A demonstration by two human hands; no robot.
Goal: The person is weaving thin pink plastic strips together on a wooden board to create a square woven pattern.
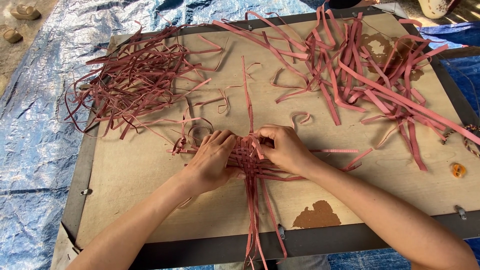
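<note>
A small woven patch of reddish-pink strips [248,159] lies on a brown board [150,165], with loose strip ends running toward me, away from me and to the right. My left hand [212,160] presses flat on the patch's left side, fingers curled over it. My right hand [282,147] grips the strips at the patch's upper right, fingertips pinched on a strip near the centre. One long strip [246,90] runs straight away from the patch.
A tangle of thin strips [135,80] lies at the board's back left, and a pile of wider strips [370,75] at the back right. A small orange object [458,170] sits near the right edge. Blue tarpaulin [35,125] surrounds the board.
</note>
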